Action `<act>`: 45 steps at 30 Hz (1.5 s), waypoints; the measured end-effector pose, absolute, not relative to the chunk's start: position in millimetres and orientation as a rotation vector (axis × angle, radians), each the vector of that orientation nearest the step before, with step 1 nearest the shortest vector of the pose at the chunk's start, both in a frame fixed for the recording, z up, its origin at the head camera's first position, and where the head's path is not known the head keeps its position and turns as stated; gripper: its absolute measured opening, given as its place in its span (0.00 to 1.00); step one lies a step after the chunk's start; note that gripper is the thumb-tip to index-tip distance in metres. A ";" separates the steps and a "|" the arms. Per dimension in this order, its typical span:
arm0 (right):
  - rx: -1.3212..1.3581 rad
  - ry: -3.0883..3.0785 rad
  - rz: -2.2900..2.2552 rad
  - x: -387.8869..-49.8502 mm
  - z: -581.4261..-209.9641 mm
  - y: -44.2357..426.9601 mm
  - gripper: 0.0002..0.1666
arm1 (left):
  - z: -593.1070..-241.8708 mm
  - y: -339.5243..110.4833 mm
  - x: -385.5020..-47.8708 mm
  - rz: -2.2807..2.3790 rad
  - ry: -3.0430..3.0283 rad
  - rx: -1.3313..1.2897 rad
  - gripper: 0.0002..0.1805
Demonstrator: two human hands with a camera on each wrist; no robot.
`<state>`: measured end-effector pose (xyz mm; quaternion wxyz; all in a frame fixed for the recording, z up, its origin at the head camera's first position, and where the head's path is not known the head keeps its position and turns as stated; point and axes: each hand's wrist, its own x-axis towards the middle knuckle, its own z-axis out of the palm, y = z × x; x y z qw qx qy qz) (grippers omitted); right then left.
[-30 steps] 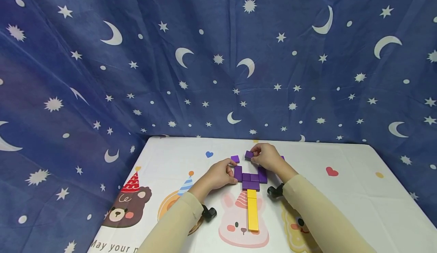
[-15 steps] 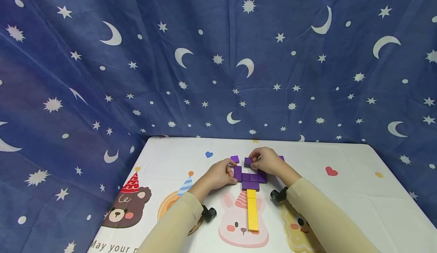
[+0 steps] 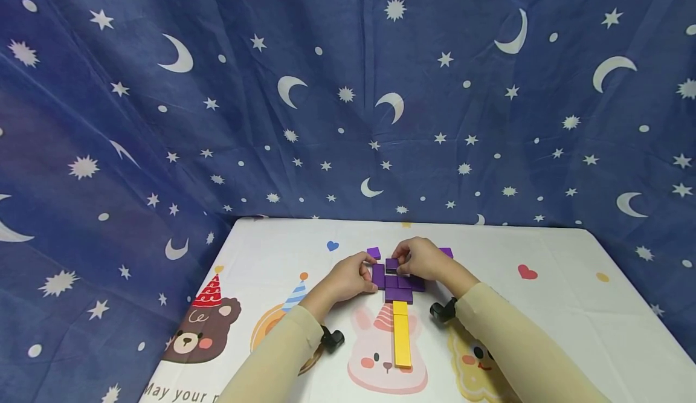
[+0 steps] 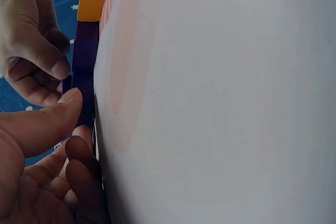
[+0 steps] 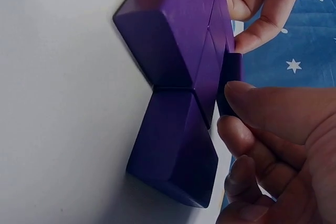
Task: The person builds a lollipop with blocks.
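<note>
My right hand [image 3: 423, 259] pinches a small purple block [image 3: 392, 264] between thumb and fingers, just above the joined purple pieces. In the right wrist view that block [image 5: 231, 74] sits beside the row, close to the left fingers. My left hand [image 3: 350, 277] holds the ends of an upright purple rectangular block [image 3: 379, 277], thumb at the near end and a finger at the far end. Between the side pieces lie small purple blocks [image 3: 391, 281], with a wide purple block [image 3: 399, 295] below them. A yellow column [image 3: 402, 339] runs down from there.
A loose purple block [image 3: 373, 253] lies beyond my left fingertips. Another purple block [image 3: 446, 252] shows behind my right wrist. A white cartoon-printed cloth [image 3: 587, 318] covers the table; a blue starry curtain [image 3: 326, 119] stands behind it.
My right hand has brought its small purple block nearer and slightly left, down toward the gap beside the upright block. The left hand stays where it was.
</note>
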<state>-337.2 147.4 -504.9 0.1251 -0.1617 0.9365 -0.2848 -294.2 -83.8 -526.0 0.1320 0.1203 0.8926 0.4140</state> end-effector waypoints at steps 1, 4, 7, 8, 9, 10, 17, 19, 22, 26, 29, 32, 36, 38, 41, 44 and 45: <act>-0.472 2.728 -0.828 -337.4 -505.0 147.3 0.12 | -525.9 -83.8 -294.2 1.202 2.590 0.348 0.32; -0.481 2.724 -0.822 -338.4 -506.0 147.4 0.12 | -525.4 -83.7 -294.2 1.202 2.588 0.347 0.32; -0.482 2.718 -0.826 -339.2 -507.2 147.6 0.12 | -525.0 -83.6 -294.3 1.202 2.587 0.348 0.32; -0.484 2.715 -0.831 -339.4 -507.5 147.6 0.12 | -525.0 -83.6 -294.4 1.202 2.587 0.348 0.32; -0.483 2.714 -0.834 -339.6 -507.8 147.6 0.12 | -525.0 -83.6 -294.5 1.202 2.588 0.347 0.32; -0.484 2.712 -0.836 -339.7 -508.1 147.7 0.12 | -525.1 -83.5 -294.6 1.200 2.590 0.347 0.32; -0.486 2.691 -0.840 -341.0 -507.7 148.9 0.12 | -525.1 -83.4 -294.9 1.201 2.591 0.344 0.32; -0.486 2.679 -0.844 -342.0 -507.4 149.9 0.12 | -524.6 -83.2 -295.0 1.204 2.588 0.342 0.32; -0.484 2.673 -0.850 -342.7 -506.7 151.6 0.10 | -524.0 -82.6 -294.8 1.203 2.586 0.338 0.31; -0.482 2.701 -0.843 -342.8 -507.9 152.2 0.07 | -525.4 -82.7 -295.4 1.203 2.586 0.345 0.31; -0.487 2.724 -0.838 -342.9 -509.6 151.5 0.05 | -526.9 -83.2 -295.9 1.215 2.584 0.360 0.31; -0.477 2.727 -0.850 -341.8 -509.7 150.1 0.05 | -528.2 -83.7 -296.3 1.227 2.580 0.371 0.31; -0.467 2.705 -0.874 -339.6 -507.8 148.6 0.05 | -528.8 -83.9 -296.1 1.229 2.575 0.361 0.31; -0.468 2.695 -0.881 -339.0 -507.2 148.5 0.05 | -528.7 -83.9 -295.9 1.226 2.575 0.356 0.31; -0.473 2.685 -0.893 -338.7 -507.2 149.4 0.05 | -528.7 -83.9 -295.7 1.221 2.577 0.355 0.31; -0.492 2.681 -0.900 -338.9 -507.8 149.8 0.05 | -528.6 -84.1 -295.6 1.217 2.579 0.357 0.31; -0.498 2.680 -0.901 -339.0 -508.1 149.8 0.05 | -528.5 -84.3 -295.5 1.216 2.580 0.357 0.31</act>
